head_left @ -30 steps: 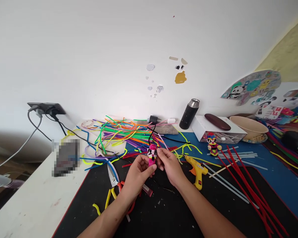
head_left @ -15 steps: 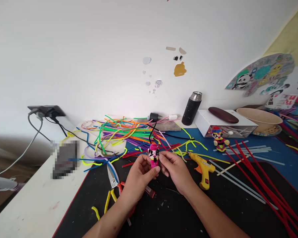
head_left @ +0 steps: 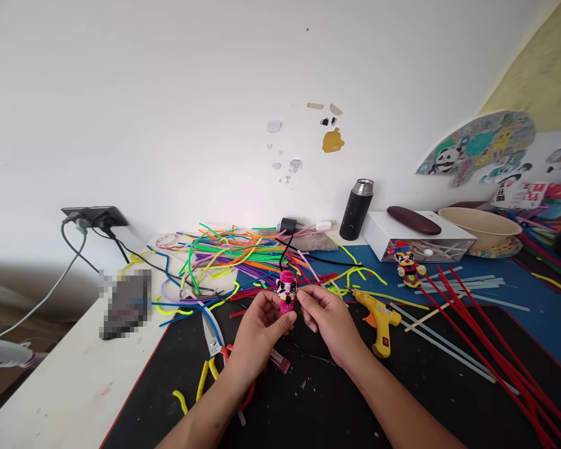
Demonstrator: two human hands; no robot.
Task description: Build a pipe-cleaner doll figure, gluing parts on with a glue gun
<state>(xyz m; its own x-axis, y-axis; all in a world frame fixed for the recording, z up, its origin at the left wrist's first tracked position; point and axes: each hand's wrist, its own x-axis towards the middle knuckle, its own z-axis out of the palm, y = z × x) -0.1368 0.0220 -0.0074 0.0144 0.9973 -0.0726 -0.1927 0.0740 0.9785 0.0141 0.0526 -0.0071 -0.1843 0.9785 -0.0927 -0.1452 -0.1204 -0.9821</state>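
A small pink pipe-cleaner figure (head_left: 287, 293) with a black-and-white face and pink hat stands upright above the black mat. My left hand (head_left: 265, 330) is closed round its lower body, with the thumb across the front. My right hand (head_left: 327, 321) is closed in a pinch right beside the figure's face. Its fingertips hide whatever may be between them. Scissors (head_left: 212, 340) lie partly under my left forearm. To the right of my right hand rests a yellow glue gun (head_left: 378, 318).
A heap of coloured pipe cleaners (head_left: 243, 255) spreads along the back. A black flask (head_left: 356, 211) stands by the wall, left of a white box (head_left: 378, 240). A similar finished-looking figure (head_left: 409, 268) stands before the box. Red pipe cleaners (head_left: 500, 349) and clear glue sticks (head_left: 449, 349) lie at right.
The camera view has shifted slightly. My left hand still grips the figure, and my right fingers stay pinched beside its face with hardly any movement.
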